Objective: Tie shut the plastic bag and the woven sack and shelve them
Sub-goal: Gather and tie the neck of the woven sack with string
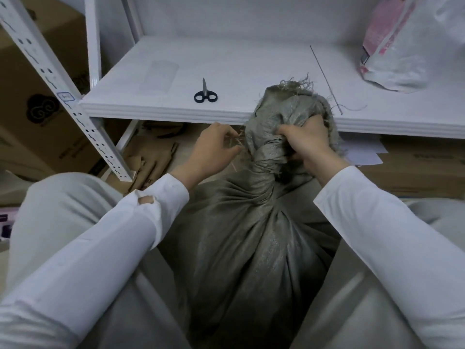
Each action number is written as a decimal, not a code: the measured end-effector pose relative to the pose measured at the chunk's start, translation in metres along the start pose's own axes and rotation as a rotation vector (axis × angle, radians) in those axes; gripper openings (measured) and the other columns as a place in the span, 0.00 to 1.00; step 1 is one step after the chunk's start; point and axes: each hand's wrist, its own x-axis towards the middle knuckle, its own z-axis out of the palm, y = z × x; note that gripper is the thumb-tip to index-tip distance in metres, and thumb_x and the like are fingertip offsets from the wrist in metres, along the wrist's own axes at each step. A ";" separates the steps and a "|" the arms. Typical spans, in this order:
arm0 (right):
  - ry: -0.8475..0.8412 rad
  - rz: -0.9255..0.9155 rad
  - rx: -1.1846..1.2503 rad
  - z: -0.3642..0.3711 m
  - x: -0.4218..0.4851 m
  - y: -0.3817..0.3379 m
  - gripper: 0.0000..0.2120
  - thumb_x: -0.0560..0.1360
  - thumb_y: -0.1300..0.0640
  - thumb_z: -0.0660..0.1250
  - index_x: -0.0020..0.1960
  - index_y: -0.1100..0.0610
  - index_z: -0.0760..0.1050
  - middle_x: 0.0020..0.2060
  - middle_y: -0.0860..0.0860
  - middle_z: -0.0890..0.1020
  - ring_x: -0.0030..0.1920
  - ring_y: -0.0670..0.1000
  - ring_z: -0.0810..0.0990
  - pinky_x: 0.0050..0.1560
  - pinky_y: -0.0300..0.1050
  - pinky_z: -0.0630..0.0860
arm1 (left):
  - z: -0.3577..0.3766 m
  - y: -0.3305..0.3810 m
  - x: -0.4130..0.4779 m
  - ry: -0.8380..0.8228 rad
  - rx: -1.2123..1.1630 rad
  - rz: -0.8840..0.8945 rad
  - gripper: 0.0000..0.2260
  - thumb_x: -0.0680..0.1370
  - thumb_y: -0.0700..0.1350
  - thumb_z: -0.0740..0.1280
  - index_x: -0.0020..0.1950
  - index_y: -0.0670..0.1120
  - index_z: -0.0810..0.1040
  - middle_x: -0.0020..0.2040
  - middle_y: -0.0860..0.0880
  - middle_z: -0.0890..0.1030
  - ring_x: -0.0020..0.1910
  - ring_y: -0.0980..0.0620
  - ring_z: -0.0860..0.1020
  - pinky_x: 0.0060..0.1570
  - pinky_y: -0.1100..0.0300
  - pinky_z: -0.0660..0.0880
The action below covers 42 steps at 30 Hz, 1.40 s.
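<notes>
Sleeved right grip (309, 142) clenches woven sack (239, 235) neck; left grip (214, 149) pinches twine (235, 144) alongside.

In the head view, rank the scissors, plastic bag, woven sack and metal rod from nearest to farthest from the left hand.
From the left hand, which pinches twine:
1. woven sack, just to its right.
2. scissors, on the shelf straight ahead.
3. metal rod, on the shelf beyond the sack.
4. plastic bag, far right of the shelf.

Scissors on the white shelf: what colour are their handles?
The scissors have dark handles, black or perhaps navy, and grey metal blades. The head view shows them.
</notes>
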 end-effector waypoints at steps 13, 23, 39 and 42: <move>-0.099 -0.123 -0.221 0.049 0.026 -0.047 0.39 0.74 0.59 0.66 0.75 0.66 0.45 0.54 0.53 0.68 0.55 0.54 0.73 0.52 0.48 0.74 | -0.029 -0.066 0.034 0.058 0.151 -0.257 0.13 0.72 0.40 0.66 0.56 0.43 0.79 0.56 0.43 0.80 0.55 0.44 0.77 0.54 0.53 0.75; -0.202 -0.185 -0.243 0.088 0.031 -0.065 0.37 0.77 0.64 0.59 0.77 0.66 0.40 0.53 0.60 0.78 0.58 0.60 0.77 0.54 0.53 0.76 | -0.042 -0.095 0.065 0.230 0.293 -0.289 0.10 0.78 0.43 0.61 0.55 0.44 0.79 0.56 0.42 0.77 0.55 0.42 0.75 0.52 0.51 0.73; -0.215 -0.147 -0.199 0.105 0.041 -0.062 0.35 0.77 0.64 0.61 0.77 0.65 0.45 0.40 0.50 0.71 0.49 0.53 0.75 0.49 0.50 0.74 | -0.024 -0.136 0.092 0.255 0.539 -0.323 0.13 0.77 0.42 0.57 0.60 0.39 0.69 0.62 0.40 0.72 0.62 0.39 0.69 0.59 0.47 0.66; -0.206 -0.149 -0.187 0.106 0.044 -0.059 0.33 0.77 0.64 0.62 0.77 0.65 0.49 0.48 0.55 0.77 0.54 0.56 0.77 0.52 0.53 0.76 | -0.028 -0.141 0.096 0.236 0.536 -0.336 0.14 0.79 0.45 0.55 0.59 0.39 0.71 0.62 0.40 0.72 0.63 0.39 0.68 0.61 0.46 0.65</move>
